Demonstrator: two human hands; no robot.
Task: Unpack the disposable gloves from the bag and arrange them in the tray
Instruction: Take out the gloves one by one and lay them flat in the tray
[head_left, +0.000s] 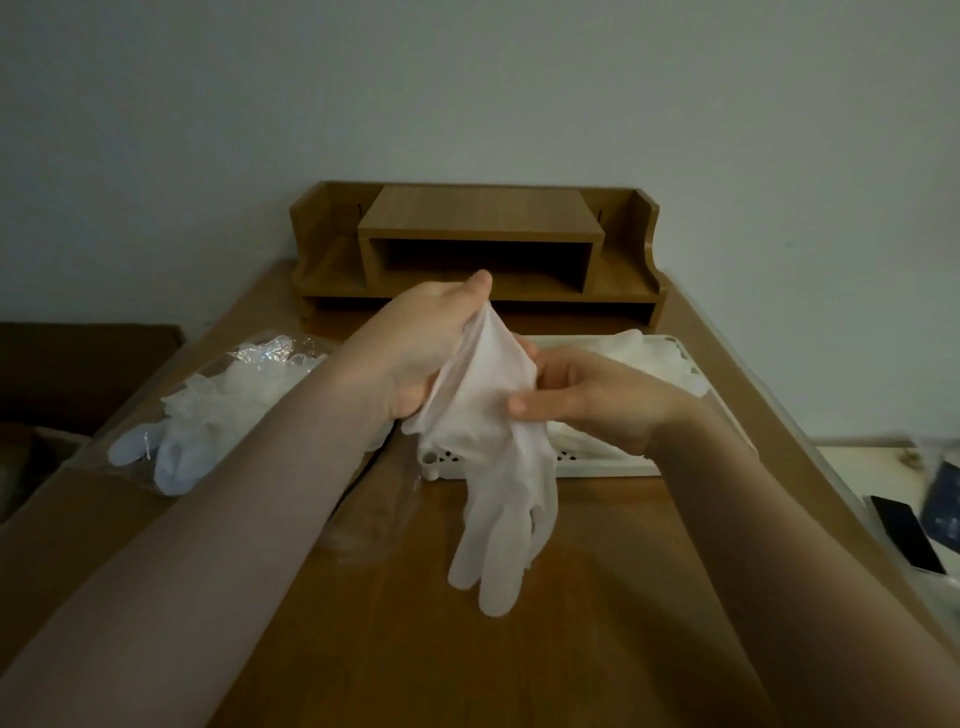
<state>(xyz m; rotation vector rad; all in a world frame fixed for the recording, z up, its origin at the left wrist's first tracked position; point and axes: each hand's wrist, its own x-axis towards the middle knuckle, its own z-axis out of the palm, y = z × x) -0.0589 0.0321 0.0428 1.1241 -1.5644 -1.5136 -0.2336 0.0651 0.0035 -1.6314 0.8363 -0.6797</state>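
A white disposable glove (498, 499) hangs cuff up over the wooden desk, its fingers dangling down toward me. My left hand (415, 343) grips the cuff at the top left, thumb raised. My right hand (587, 395) pinches the glove's right side, thumb in front. Behind both hands lies the white perforated tray (602, 465), with pale gloves (649, 358) lying in it. At the left, a clear plastic bag (218, 405) holds several more white gloves.
A wooden desk organiser (478, 249) stands at the back against the wall. A dark phone (906, 532) and a dark blue item (943, 499) lie on a pale surface at the right. A dark box (78, 374) sits beyond the desk's left edge.
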